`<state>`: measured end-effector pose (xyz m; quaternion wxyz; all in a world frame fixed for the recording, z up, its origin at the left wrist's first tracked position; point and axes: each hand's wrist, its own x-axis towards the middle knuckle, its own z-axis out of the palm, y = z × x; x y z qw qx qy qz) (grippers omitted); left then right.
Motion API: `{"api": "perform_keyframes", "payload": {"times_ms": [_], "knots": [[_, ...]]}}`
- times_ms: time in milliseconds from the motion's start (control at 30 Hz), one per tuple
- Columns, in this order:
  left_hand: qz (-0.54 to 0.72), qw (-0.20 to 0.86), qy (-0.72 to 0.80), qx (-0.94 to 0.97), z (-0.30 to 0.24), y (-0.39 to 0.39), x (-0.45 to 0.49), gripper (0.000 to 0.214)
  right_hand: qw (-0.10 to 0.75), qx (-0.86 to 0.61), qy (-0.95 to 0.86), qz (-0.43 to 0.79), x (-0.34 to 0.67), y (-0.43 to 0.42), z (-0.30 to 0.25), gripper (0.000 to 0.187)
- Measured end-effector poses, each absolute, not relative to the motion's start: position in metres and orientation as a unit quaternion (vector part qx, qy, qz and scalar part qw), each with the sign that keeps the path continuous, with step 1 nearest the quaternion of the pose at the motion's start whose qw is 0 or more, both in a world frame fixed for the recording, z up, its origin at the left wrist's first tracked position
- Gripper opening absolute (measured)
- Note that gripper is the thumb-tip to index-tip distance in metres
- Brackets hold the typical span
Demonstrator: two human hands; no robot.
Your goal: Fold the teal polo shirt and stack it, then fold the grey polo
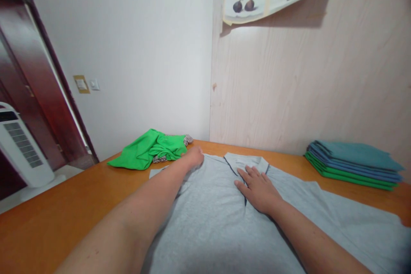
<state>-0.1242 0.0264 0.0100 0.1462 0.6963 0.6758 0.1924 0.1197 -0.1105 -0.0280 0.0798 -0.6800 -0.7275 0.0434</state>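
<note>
A grey polo shirt point(205, 222) lies spread flat on the orange wooden table point(64, 209), collar toward the far wall. My right hand point(257, 188) rests flat on the shirt just below the collar, fingers stretched out and open. My left hand point(193, 157) reaches to the shirt's far left shoulder, its fingers curled down on the fabric edge; whether they pinch the cloth is hidden.
A crumpled green garment point(147, 150) lies at the far left of the table. A stack of folded blue and green shirts point(353, 162) sits at the far right by the wood-panel wall. A white fan heater point(19, 145) stands on the floor at left.
</note>
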Motion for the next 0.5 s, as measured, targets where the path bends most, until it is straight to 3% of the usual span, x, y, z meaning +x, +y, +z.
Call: {"api": "perform_keyframes", "payload": {"times_ms": [233, 500], "knots": [[0.135, 0.062, 0.689, 0.709, 0.013, 0.032, -0.110, 0.017, 0.078, -0.680, -0.727, 0.047, 0.119, -0.111, -0.027, 0.071], [0.116, 0.069, 0.637, 0.759, 0.019, 0.035, -0.074, 0.018, 0.080, -0.681, -0.726, 0.054, 0.117, -0.112, -0.024, 0.070]]}}
